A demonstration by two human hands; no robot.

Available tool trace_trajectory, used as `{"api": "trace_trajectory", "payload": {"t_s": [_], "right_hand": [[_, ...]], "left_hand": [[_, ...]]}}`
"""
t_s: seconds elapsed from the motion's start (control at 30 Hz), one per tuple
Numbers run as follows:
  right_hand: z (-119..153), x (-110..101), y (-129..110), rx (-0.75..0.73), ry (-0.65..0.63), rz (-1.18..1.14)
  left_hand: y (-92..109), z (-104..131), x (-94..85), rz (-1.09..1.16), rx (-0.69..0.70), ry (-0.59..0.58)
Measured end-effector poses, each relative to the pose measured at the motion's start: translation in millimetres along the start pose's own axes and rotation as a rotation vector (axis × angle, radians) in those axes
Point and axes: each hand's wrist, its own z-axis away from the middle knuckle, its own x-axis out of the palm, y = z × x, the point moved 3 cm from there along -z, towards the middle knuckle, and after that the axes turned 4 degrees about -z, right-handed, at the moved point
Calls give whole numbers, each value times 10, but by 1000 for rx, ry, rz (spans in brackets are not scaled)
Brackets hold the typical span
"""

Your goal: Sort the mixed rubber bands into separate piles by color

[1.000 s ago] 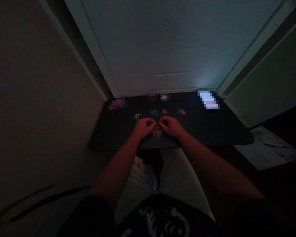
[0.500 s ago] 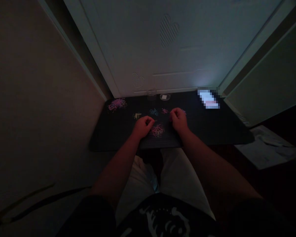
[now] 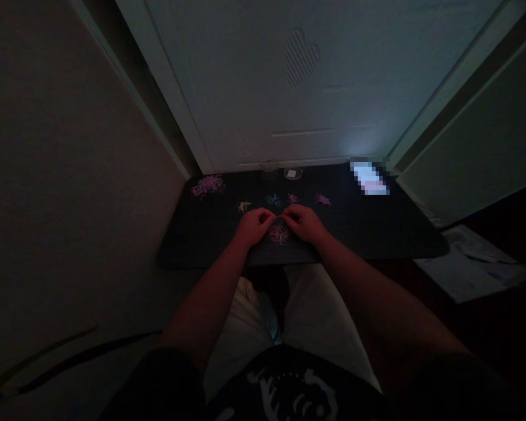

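At the far left corner of the dark bench point(image 3: 201, 234) lay a large pinkish-purple heap point(image 3: 208, 186), with a small pale-yellow cluster point(image 3: 243, 206) to its right and nearer the front. Just below that cluster, the left hand point(image 3: 255, 227) pinched one end of a thin strand point(image 3: 279, 217) — its long axis running left to right, roughly parallel to the front edge — over a mixed pile point(image 3: 278, 234) near that edge. Behind were a clear container point(image 3: 269, 171), a blue cluster point(image 3: 272, 200), a pink cluster point(image 3: 292, 199) and a clear lid point(image 3: 293, 173) bearing a white label, its writing too small to read. The right hand point(image 3: 304, 223) pinched the strand's other end, fingertips closed. Beyond sat a purple cluster point(image 3: 323, 199), then a lit phone point(image 3: 369, 177), its screen blurred; dark surface stretched from the right hand to the rounded right corner.
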Motion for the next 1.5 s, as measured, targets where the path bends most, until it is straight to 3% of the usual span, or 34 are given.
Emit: {"api": "trace_trajectory", "payload": {"t_s": [0.13,0.23,0.4,0.63,1.07,1.17,1.37,1.5], "right_hand": [[7,-40,19,37,72,-20],[17,-23,24,65,42,-73],[8,9,6,-26,-23,-41],[2,-15,4,13,18,-38],[-8,-199,285,295,451,-466],[-20,-179,289,277,392,-415],[-13,-77,208,210,238,-79],[-6,-66,164,192,200,1]], "left_hand": [[2,1,-4,-2,4,2],[-4,1,2,-23,6,0],[-7,1,13,-51,18,-8],[12,8,12,-103,35,-48],[-19,22,-16,-24,-12,-8],[-21,23,-13,-17,-12,-9],[-15,26,-24,-45,-8,21],[1,33,-36,-70,3,57]]}}
